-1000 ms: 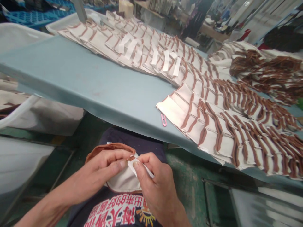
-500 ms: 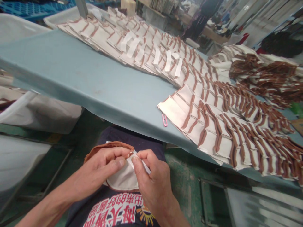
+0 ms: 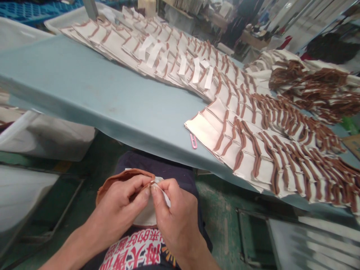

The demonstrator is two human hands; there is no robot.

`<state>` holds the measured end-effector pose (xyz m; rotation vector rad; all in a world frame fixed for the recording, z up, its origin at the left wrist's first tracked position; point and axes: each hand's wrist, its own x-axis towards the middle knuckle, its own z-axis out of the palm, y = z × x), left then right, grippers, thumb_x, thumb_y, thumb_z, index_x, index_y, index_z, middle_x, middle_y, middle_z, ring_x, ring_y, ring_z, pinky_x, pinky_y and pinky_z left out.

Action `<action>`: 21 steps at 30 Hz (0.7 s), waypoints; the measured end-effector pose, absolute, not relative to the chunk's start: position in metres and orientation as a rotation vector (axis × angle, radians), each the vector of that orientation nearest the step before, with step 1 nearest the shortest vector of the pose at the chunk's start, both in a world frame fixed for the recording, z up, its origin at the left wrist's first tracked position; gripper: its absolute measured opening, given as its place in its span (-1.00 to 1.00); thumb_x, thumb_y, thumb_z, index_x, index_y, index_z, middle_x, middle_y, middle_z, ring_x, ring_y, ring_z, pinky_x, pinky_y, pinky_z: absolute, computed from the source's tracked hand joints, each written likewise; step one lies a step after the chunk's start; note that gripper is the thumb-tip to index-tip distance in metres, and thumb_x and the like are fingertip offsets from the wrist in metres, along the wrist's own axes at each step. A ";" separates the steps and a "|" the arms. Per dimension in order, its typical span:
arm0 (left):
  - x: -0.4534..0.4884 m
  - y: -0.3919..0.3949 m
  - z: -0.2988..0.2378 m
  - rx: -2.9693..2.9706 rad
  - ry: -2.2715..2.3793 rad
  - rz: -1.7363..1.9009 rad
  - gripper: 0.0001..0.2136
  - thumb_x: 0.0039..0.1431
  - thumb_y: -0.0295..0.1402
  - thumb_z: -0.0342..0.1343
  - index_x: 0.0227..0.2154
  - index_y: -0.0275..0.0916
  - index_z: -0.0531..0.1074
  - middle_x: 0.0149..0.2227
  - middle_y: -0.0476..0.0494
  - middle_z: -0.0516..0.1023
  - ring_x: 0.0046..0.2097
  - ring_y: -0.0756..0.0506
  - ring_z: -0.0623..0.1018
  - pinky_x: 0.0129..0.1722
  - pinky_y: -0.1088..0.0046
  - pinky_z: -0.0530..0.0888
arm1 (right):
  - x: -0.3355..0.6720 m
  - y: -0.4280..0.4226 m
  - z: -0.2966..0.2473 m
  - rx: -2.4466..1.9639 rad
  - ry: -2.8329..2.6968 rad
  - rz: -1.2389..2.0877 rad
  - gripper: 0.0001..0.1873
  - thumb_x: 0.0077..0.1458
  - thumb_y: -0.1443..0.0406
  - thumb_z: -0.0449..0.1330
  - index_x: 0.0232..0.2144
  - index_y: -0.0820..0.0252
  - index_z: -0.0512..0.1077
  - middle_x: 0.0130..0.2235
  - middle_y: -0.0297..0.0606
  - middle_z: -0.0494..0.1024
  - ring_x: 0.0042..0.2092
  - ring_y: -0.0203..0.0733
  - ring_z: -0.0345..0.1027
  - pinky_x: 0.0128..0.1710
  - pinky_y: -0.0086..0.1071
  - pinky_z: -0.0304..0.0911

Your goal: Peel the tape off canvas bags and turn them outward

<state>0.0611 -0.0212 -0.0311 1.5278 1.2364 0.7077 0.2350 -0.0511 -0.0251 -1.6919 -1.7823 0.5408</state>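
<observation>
Below the table (image 3: 92, 93), a white bin (image 3: 64, 138) holds cloth (image 3: 9, 114), while left hand (image 3: 119, 200) pinches brown-edged fabric (image 3: 147, 215), right hand (image 3: 177, 210) a white strip (image 3: 166, 198).

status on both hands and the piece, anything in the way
Left hand pinching brown-edged cream fabric piece. Right hand gripping narrow white strip against its edge. Nothing visibly blocking either hand.
</observation>
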 end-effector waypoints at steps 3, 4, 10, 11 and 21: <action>0.064 -0.024 -0.029 1.652 1.230 0.722 -0.66 0.55 -0.19 0.06 -0.35 -0.13 0.59 -0.30 -0.07 0.70 -0.18 -0.16 0.67 -0.18 0.41 0.49 | 0.238 -0.049 -0.021 -1.716 -1.961 0.383 -0.81 0.43 0.32 0.25 -0.31 0.07 0.54 -0.45 -0.27 0.73 -0.45 -0.09 0.64 -0.40 -0.30 0.12; 0.064 -0.025 -0.029 1.676 1.240 0.729 -0.68 0.55 -0.21 0.05 -0.33 -0.13 0.59 -0.28 -0.07 0.71 -0.19 -0.15 0.67 -0.18 0.41 0.49 | 0.240 -0.048 -0.019 -1.717 -2.006 0.339 -0.80 0.42 0.30 0.27 -0.33 0.07 0.53 -0.47 -0.25 0.71 -0.47 -0.08 0.62 -0.41 -0.28 0.08; 0.065 -0.028 -0.026 1.638 1.220 0.813 -0.75 0.51 -0.29 0.09 -0.31 -0.11 0.59 -0.28 0.00 0.68 -0.27 -0.10 0.63 -0.25 0.44 0.44 | 0.252 -0.039 -0.005 -1.751 -1.986 0.340 -0.80 0.25 0.18 0.43 -0.37 0.07 0.53 -0.53 -0.33 0.60 -0.49 -0.13 0.50 -0.41 -0.28 -0.01; 0.065 -0.028 -0.025 1.622 1.200 0.821 -0.75 0.51 -0.30 0.09 -0.31 -0.10 0.60 -0.28 0.02 0.67 -0.28 -0.08 0.63 -0.26 0.45 0.44 | 0.254 -0.038 -0.003 -1.735 -1.961 0.397 -0.81 0.23 0.19 0.42 -0.36 0.07 0.52 -0.51 -0.35 0.59 -0.47 -0.15 0.49 -0.40 -0.30 0.02; 0.059 -0.025 -0.023 1.542 1.172 0.763 -0.73 0.50 -0.29 0.11 -0.35 -0.12 0.61 -0.21 -0.02 0.70 -0.17 -0.14 0.67 -0.17 0.44 0.48 | 0.257 -0.032 -0.005 -1.376 -1.771 0.733 -0.97 0.23 0.33 0.26 -0.29 0.09 0.49 -0.31 -0.34 0.62 -0.33 -0.22 0.44 -0.24 -0.37 0.34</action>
